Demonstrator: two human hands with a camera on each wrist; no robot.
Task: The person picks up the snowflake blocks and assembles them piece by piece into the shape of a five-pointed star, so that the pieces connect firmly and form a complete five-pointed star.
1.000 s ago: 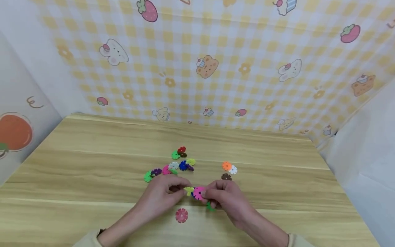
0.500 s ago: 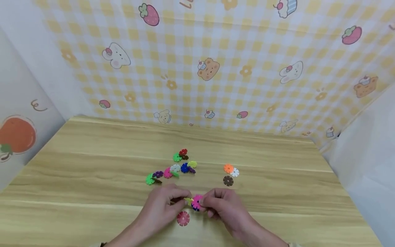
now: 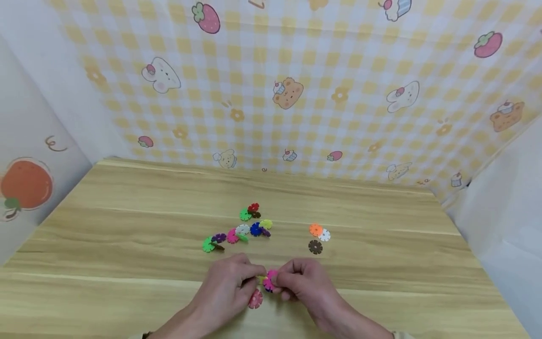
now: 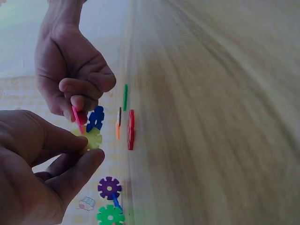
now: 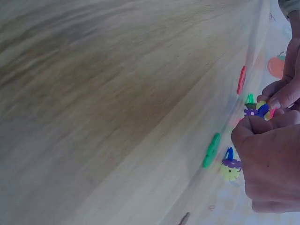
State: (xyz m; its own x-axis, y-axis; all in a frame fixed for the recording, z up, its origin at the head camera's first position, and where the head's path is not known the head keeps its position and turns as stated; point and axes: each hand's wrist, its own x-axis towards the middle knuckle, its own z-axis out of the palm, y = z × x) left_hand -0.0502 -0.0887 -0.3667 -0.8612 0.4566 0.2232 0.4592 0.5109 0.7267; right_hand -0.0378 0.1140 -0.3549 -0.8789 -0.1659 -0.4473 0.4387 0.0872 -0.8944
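Between thumb and fingers, my left hand (image 3: pixel 226 288) pinches a yellow notched plastic disc (image 4: pixel 95 138). My right hand (image 3: pixel 306 288) grips a pink notched disc (image 3: pixel 268 281) by its edge. A blue notched disc (image 4: pixel 97 117) is with the pink one, mostly behind it in the head view. In the left wrist view the pink disc stands edge-on against the yellow one. Both hands are close together over the table. A red disc (image 3: pixel 256 299) lies just under my left fingers, partly covered. A green disc (image 5: pixel 212 150) lies near my right hand, hidden in the head view.
Beyond my hands on the wooden table (image 3: pixel 381 226) stand joined disc clusters: green-purple-brown (image 3: pixel 208 244), pink-white-green (image 3: pixel 233 236), blue-yellow-purple (image 3: pixel 256 229) and green-red-brown (image 3: pixel 245 214). Loose orange (image 3: pixel 315 229), white (image 3: pixel 325 235) and brown (image 3: pixel 315 247) discs lie right. A checked cloth (image 3: pixel 254 94) hangs behind.
Both hands have come a little nearer the body, and the yellow and pink discs are closer together. My left hand now overlaps the red disc; the green disc has gone behind my right hand.
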